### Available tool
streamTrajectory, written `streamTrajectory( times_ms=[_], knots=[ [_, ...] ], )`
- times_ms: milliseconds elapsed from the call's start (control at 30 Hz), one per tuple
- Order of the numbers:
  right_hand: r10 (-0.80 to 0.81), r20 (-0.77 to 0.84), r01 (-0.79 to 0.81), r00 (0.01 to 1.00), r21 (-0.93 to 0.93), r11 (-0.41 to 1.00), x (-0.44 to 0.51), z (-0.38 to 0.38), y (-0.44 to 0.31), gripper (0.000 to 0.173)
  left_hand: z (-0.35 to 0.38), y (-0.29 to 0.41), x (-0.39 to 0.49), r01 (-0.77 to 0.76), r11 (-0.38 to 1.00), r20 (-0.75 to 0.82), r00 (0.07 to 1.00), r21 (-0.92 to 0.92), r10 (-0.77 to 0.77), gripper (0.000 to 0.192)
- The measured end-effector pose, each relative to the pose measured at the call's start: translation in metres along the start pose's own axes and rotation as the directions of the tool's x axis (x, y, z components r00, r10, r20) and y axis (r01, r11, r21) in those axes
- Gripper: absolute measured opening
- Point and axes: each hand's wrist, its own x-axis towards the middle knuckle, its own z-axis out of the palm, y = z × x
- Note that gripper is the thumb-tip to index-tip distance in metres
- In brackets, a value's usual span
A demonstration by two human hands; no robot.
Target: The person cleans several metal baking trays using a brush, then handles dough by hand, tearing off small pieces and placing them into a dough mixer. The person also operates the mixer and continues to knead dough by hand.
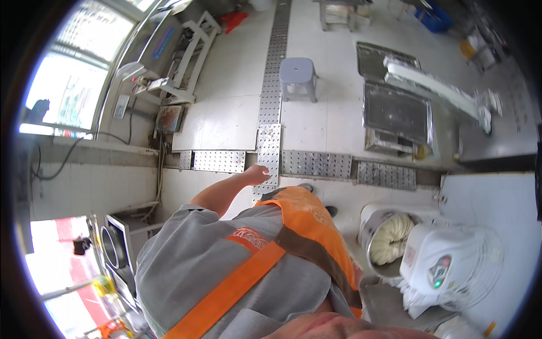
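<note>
My left hand [256,175] hangs in front of my body, over the perforated metal drain covers [269,140] in the floor. Nothing is in it, and its fingers are loosely bent and a little apart. My right hand is out of view; only a bit of skin shows beside the orange apron [313,216] I wear over a grey shirt. To my right, a metal mixing bowl [374,237] holds a mass of pale dough [391,239]. Beside that bowl is the white head of a dough mixer [423,258], with a red and a green button and a wire guard.
A grey plastic stool [297,74] stands ahead on the tiled floor [228,118]. Metal trays [397,112] and a long white bar [436,84] lie at the right. A white-framed machine [190,59] stands by the left windows. Loose cables [63,163] run along the left wall.
</note>
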Motion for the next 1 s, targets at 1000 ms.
streamTrajectory(
  times_ms=[1000],
  knots=[
    [-0.150,0.494,0.476,0.856,-0.643,0.600,0.054,0.213,-0.384,0.022,0.202,-0.150,-0.155,0.518,0.506,-0.012,0.691,-0.690,-0.723,0.039]
  ],
)
